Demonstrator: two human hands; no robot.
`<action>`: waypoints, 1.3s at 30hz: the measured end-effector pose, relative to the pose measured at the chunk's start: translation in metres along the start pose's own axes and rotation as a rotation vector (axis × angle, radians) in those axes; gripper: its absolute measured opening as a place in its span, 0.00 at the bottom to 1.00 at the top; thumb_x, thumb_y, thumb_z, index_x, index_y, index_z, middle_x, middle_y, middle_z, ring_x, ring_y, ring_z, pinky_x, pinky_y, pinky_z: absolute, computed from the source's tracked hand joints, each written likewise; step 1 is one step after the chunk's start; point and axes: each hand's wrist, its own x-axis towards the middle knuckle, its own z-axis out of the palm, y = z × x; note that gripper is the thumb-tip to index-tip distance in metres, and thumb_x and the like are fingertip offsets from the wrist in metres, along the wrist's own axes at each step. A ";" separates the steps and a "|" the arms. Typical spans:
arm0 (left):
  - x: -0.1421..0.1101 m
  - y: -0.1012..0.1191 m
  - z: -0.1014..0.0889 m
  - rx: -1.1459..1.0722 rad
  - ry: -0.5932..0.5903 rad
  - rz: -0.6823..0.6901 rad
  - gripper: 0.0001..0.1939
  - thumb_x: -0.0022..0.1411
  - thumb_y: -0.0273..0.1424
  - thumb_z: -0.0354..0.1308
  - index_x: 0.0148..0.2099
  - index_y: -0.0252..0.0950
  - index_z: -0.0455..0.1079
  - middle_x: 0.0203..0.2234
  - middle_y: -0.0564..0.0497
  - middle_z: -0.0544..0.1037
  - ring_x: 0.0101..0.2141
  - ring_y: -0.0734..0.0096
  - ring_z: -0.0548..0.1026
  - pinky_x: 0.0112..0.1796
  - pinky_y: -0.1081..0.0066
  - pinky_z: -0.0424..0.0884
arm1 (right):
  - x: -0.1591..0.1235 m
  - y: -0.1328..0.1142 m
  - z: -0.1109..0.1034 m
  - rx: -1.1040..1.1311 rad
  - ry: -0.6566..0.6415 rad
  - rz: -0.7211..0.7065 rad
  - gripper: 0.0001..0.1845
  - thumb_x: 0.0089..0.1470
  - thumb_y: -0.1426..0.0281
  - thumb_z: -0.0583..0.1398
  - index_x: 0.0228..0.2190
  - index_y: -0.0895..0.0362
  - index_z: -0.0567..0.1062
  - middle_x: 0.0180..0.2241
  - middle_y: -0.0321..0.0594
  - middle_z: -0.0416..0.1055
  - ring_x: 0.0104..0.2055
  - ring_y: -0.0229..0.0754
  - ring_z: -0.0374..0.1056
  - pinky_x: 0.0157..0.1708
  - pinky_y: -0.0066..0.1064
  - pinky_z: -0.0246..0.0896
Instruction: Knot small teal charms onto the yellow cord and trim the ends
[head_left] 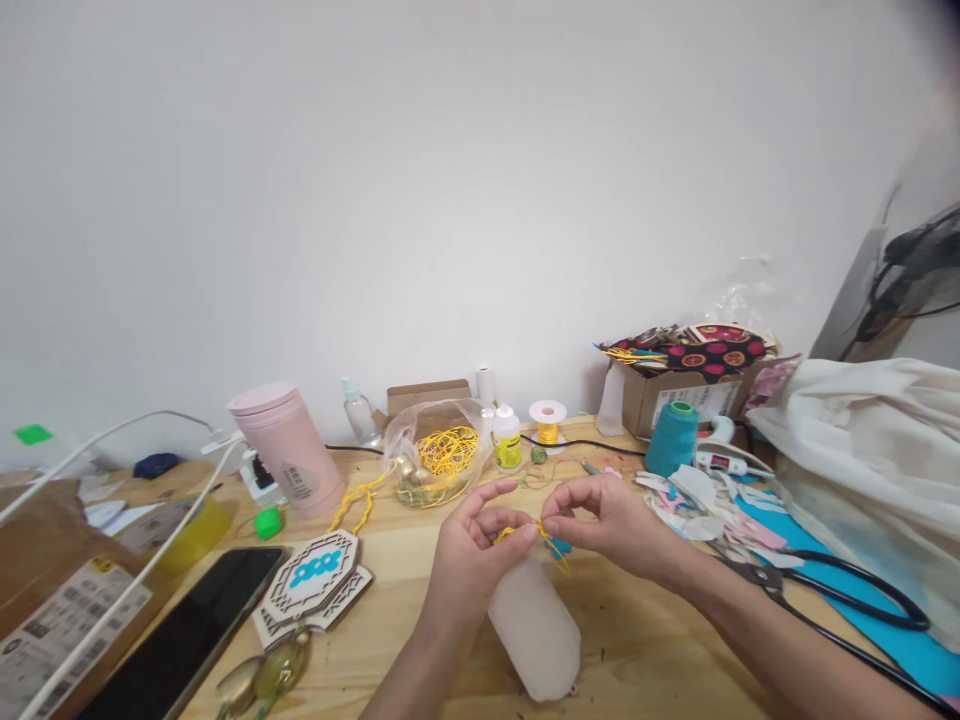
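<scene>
Working on a thin yellow cord [562,566], the person has both hands close together above the wooden table [660,660]. The right hand [600,515] has thumb and forefinger closed, and between their tips the cord is pinched. The left hand [480,540] also has the cord between its thumb and bent fingers, while its forefinger is lifted away. Just below the left thumb is a pale, flat, elongated plaque [536,630] with cut corners; its upper end is hidden by the fingers, so I cannot tell if this hand grips it too, or if the cord is fastened to it.

About the progress, I judge it is in the middle. The cord is already brought to the plaque's upper end, but its ends hang loose beneath the right fingertips, and I can see no finished knot. What seems left is to secure the cord and tidy these ends.

On the left lies an octagonal fretwork ornament [315,570] with a blue motif, and a twisted yellow cord [360,503] is at its upper edge; it looks further along than the plaque. More yellow cord [448,450] sits in a clear plastic bag [401,432], and the black-handled scissors [772,578] lie to the right, untouched.
</scene>
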 end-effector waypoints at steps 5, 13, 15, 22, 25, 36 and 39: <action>0.000 -0.002 0.000 0.091 -0.009 0.060 0.23 0.44 0.28 0.64 0.44 0.34 0.62 0.21 0.55 0.75 0.24 0.80 0.69 0.25 0.81 0.63 | -0.001 -0.003 -0.001 -0.011 -0.008 0.022 0.07 0.44 0.70 0.58 0.21 0.61 0.73 0.19 0.35 0.66 0.23 0.34 0.59 0.24 0.24 0.55; -0.001 -0.002 0.003 0.086 -0.005 0.061 0.23 0.44 0.28 0.64 0.43 0.33 0.62 0.21 0.55 0.74 0.23 0.80 0.68 0.24 0.81 0.62 | 0.000 0.001 0.001 0.108 -0.028 0.065 0.07 0.42 0.68 0.59 0.21 0.60 0.70 0.19 0.33 0.64 0.22 0.33 0.56 0.22 0.24 0.52; -0.001 -0.001 0.003 0.062 -0.009 0.053 0.23 0.43 0.27 0.64 0.43 0.33 0.62 0.21 0.55 0.74 0.22 0.81 0.68 0.24 0.81 0.62 | 0.000 0.001 0.002 0.170 -0.040 0.091 0.09 0.42 0.66 0.60 0.21 0.60 0.69 0.18 0.32 0.62 0.21 0.32 0.54 0.21 0.23 0.50; 0.000 0.000 0.002 -0.032 -0.023 -0.022 0.23 0.43 0.28 0.65 0.42 0.34 0.63 0.21 0.55 0.73 0.20 0.81 0.66 0.22 0.81 0.61 | -0.003 0.003 0.007 0.299 -0.038 0.129 0.13 0.42 0.62 0.61 0.22 0.60 0.69 0.20 0.31 0.61 0.23 0.31 0.53 0.23 0.23 0.47; -0.001 0.000 0.002 -0.052 -0.052 -0.043 0.20 0.43 0.28 0.64 0.41 0.34 0.64 0.21 0.55 0.72 0.21 0.81 0.67 0.22 0.80 0.61 | -0.003 0.000 0.009 0.313 -0.025 0.135 0.12 0.41 0.63 0.61 0.21 0.60 0.68 0.19 0.31 0.60 0.22 0.31 0.52 0.23 0.23 0.46; -0.001 0.003 0.002 -0.043 -0.030 -0.050 0.14 0.40 0.27 0.66 0.33 0.33 0.70 0.22 0.54 0.75 0.20 0.85 0.67 0.19 0.84 0.57 | -0.004 -0.004 0.009 0.353 -0.001 0.144 0.07 0.41 0.68 0.59 0.20 0.60 0.69 0.19 0.30 0.60 0.22 0.31 0.51 0.24 0.23 0.46; -0.002 0.004 0.002 -0.045 -0.029 -0.049 0.14 0.41 0.26 0.66 0.34 0.33 0.70 0.21 0.54 0.75 0.20 0.85 0.67 0.19 0.84 0.58 | -0.004 -0.004 0.009 0.378 -0.005 0.153 0.07 0.41 0.69 0.59 0.19 0.60 0.69 0.18 0.30 0.60 0.23 0.32 0.52 0.25 0.23 0.47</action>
